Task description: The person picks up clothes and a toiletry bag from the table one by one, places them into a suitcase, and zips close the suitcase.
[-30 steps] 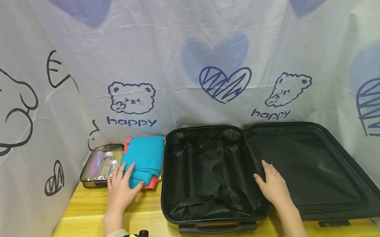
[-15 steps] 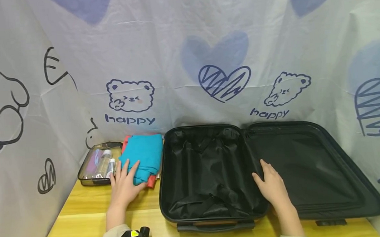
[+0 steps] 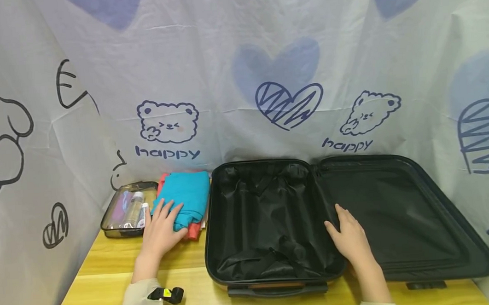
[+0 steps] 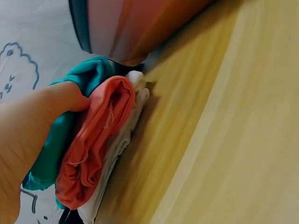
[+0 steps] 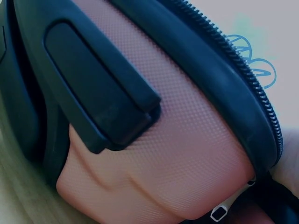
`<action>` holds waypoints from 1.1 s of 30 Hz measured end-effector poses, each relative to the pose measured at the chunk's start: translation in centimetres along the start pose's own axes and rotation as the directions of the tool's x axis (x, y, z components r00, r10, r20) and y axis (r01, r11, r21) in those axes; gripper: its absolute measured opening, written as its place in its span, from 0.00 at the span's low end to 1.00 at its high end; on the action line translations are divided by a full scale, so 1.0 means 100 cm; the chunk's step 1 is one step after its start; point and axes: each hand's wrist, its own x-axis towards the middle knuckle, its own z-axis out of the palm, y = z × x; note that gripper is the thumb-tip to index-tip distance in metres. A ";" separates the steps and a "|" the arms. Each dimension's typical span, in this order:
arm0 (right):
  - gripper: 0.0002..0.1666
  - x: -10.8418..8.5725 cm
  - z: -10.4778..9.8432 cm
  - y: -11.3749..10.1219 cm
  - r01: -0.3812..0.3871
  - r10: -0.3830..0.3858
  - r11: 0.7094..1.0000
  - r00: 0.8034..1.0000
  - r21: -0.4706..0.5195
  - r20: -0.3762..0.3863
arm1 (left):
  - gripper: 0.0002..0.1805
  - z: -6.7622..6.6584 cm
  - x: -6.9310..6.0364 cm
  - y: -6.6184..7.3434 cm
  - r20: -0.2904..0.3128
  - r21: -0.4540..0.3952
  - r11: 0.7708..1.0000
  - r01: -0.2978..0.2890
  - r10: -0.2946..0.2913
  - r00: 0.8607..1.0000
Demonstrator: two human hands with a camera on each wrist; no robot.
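Observation:
My left hand (image 3: 159, 233) lies with spread fingers on the near edge of a folded teal cloth (image 3: 188, 190). In the left wrist view the thumb of that hand (image 4: 39, 114) touches the stack where teal cloth (image 4: 51, 151) meets a folded coral cloth (image 4: 91, 144); white cloth (image 4: 117, 151) lies beneath. An opened black-lined suitcase (image 3: 268, 215) stands to the right. My right hand (image 3: 352, 239) rests, fingers extended, on the edge between its two halves. The right wrist view shows the suitcase's pink outer shell (image 5: 187, 144) and black handle (image 5: 93, 84), with part of the hand at the right edge.
A clear pouch with black trim (image 3: 126, 232) holding bottles sits left of the cloths. The suitcase's other half (image 3: 397, 218) lies flat at the right. A printed white curtain (image 3: 224, 80) hangs behind and beside the wooden table (image 3: 110, 288).
The near edge of the teal cloth has shifted slightly under my left hand, and the left sleeve has swung a little to the left. My right hand has hardly moved.

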 end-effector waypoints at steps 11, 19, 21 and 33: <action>0.41 0.003 -0.001 -0.003 -0.002 0.002 1.000 1.000 0.009 0.004 | 0.40 0.004 0.016 -0.004 0.010 0.059 0.992 -0.107 0.107 0.994; 0.41 -0.002 -0.003 0.001 -0.029 0.028 0.999 0.999 0.027 0.029 | 0.41 0.011 0.020 0.001 0.050 0.040 0.996 -0.075 0.073 0.996; 0.41 -0.004 -0.003 0.002 -0.035 0.034 0.999 0.999 0.025 0.034 | 0.41 0.013 0.020 0.003 0.063 0.039 0.997 -0.068 0.065 0.996; 0.41 -0.001 -0.002 0.000 -0.025 0.024 0.999 0.999 0.030 0.031 | 0.32 0.012 0.025 0.004 -0.048 0.068 0.997 -0.046 0.049 0.998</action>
